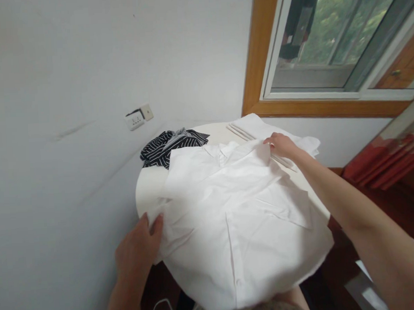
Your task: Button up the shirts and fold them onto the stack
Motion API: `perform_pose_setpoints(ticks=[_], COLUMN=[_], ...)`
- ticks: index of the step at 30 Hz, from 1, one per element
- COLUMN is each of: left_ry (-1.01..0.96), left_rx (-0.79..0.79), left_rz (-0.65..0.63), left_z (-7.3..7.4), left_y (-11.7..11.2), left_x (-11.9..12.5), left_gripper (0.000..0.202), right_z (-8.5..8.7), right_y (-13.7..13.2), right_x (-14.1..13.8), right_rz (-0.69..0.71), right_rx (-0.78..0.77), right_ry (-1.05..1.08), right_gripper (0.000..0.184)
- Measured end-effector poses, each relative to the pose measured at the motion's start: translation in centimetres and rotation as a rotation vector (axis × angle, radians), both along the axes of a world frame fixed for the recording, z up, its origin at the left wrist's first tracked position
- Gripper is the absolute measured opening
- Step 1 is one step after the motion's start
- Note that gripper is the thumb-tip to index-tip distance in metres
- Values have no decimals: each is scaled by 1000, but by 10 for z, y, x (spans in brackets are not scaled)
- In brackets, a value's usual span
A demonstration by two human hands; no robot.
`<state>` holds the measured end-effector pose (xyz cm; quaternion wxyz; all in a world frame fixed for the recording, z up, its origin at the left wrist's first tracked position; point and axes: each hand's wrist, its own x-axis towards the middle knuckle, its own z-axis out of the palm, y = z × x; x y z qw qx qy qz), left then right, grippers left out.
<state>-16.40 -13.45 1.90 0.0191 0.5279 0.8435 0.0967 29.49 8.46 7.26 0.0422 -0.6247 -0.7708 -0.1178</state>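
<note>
A white button-up shirt (210,219) lies spread front side up over a round table, its collar at the far side and its hem hanging over the near edge. My left hand (139,249) is at the sleeve on the left, closed on the cloth; its fingertips are partly hidden. At the far right, my right hand (281,145) pinches the shirt's shoulder area between thumb and fingers. Some creases run across the chest and the right sleeve.
Black-and-white striped cloth (161,148) lies at the table's (144,186) back left. Folded white cloth (252,125) sits at the back right, beside my right hand. A wall with a socket (135,121) borders the left; a wood-framed window (329,104) and red curtain (391,159) are right.
</note>
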Motion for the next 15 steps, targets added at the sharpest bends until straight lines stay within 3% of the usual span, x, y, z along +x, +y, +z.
perform_pose_setpoints(ticks=[5,9,15], left_ry=[53,60,6], left_rx=[-81,-50,-31], left_rz=[3,-13,8], left_z=[-2,-10,-16], left_y=[-2,-5,-7], left_x=[-7,-13,-16], left_gripper=[49,42,38], right_z=[-10,-8,-7], right_y=[32,46,60], right_x=[-14,-10,-25], right_rz=[-23,-28,-59], right_rx=[-6,-1,155], right_ry=[-187,-285,-253], right_gripper=[35,31,35])
